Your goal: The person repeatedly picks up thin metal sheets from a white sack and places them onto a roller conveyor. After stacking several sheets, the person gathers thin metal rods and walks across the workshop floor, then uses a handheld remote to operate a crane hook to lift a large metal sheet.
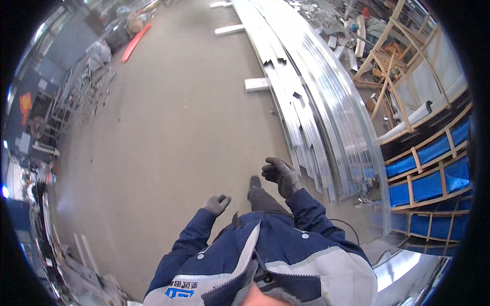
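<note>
My left hand [217, 204], in a grey work glove, hangs over the concrete floor with its fingers curled and nothing seen in it. My right hand [281, 176], gloved in grey with darker fingers, is raised beside the near end of a stack of long shiny metal profiles [337, 114]. Its fingers are spread a little and hold nothing; a gap to the metal seems to remain, though contact cannot be ruled out. Below the hands are my dark trouser leg and one dark shoe [255, 181] on the floor.
Pale support blocks [257, 84] stick out from under the profiles. Offcuts [338, 49] and wooden frames [390, 72] lie beyond them, blue panels in wooden frames [421, 191] at the right. A red strip [136, 43] and piled metal parts [78, 99] lie at the left.
</note>
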